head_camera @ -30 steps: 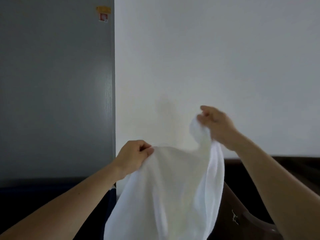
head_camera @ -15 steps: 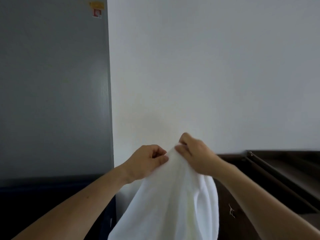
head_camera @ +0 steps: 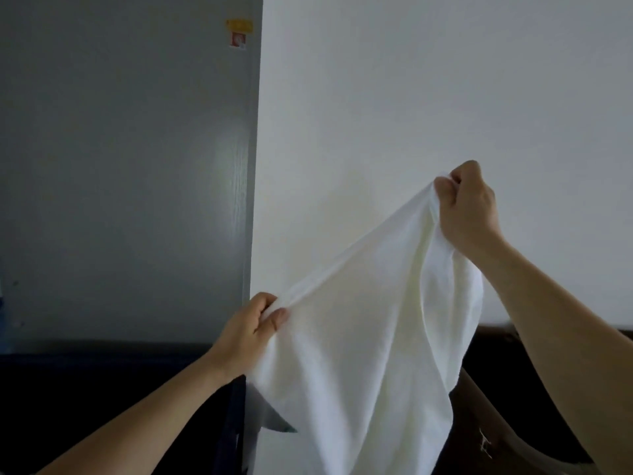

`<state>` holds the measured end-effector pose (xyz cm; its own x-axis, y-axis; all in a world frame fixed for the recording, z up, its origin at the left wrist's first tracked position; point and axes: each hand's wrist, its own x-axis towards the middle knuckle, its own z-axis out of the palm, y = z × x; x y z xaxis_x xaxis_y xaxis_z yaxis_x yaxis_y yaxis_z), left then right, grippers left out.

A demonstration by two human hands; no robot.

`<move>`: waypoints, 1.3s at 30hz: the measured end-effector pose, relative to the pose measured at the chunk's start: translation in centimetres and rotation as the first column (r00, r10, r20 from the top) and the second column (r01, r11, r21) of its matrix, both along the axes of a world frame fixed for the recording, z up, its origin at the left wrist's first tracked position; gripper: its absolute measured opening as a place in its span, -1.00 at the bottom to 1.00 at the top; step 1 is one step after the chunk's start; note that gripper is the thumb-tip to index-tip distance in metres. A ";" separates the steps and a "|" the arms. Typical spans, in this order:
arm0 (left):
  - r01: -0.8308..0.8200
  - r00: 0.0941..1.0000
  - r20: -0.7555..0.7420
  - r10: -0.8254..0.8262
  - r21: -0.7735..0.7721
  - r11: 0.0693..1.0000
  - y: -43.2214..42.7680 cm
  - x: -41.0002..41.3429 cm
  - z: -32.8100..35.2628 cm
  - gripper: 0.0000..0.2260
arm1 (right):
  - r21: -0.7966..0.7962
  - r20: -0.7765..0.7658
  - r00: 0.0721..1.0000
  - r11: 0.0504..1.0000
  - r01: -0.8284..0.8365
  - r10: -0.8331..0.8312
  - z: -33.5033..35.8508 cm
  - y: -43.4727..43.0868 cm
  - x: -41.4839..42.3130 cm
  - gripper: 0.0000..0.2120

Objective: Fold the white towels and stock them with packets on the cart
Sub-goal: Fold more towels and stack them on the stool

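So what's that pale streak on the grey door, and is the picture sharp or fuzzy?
Head view: the streak is soft glare off the grey door; the towel looks slightly fuzzy and nearly blends into the white wall; the door's sticker is too blurred to read; the bottom of the frame is too dark to show detail.

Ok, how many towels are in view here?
1. The towel hangs mid-air at centre, its top edge gripped by the left hand, lower, and the right hand, higher. Others may lie out of frame.

towel (head_camera: 370, 337) between hands, wall (head_camera: 411, 97) behind
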<state>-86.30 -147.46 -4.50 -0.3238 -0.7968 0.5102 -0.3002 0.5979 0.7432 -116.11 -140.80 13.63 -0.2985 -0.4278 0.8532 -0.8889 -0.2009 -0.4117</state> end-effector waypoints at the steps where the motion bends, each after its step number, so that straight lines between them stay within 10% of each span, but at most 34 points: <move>1: -0.022 1.000 0.006 0.022 0.007 1.000 -0.4 0.8 0.1 -0.86 | 0.013 0.007 1.000 1.000 0.004 -0.004 -0.4 -0.1 0.0 -0.85; 11: 0.150 0.980 0.106 -0.168 0.158 0.976 -2.2 5.2 2.2 -0.52 | 0.110 0.124 0.991 0.993 0.030 -0.044 -2.9 -0.4 -0.9 -0.83; 22: 0.464 0.808 -0.583 -0.086 0.539 0.703 -2.2 4.5 -1.3 -0.65 | 0.199 0.278 0.954 0.978 0.059 -0.114 -5.6 -1.2 -3.6 -0.83; 28: 0.470 0.720 -0.674 0.168 0.651 0.596 -1.4 -1.2 0.2 -0.69 | 0.211 0.280 0.944 0.970 0.118 -0.176 -8.4 -1.2 -3.8 -0.86; 39: 0.081 0.931 -0.346 0.118 0.509 0.857 3.6 -14.0 -0.5 -0.66 | 0.362 0.162 0.987 0.930 -0.059 -0.001 -18.5 1.1 5.8 -0.82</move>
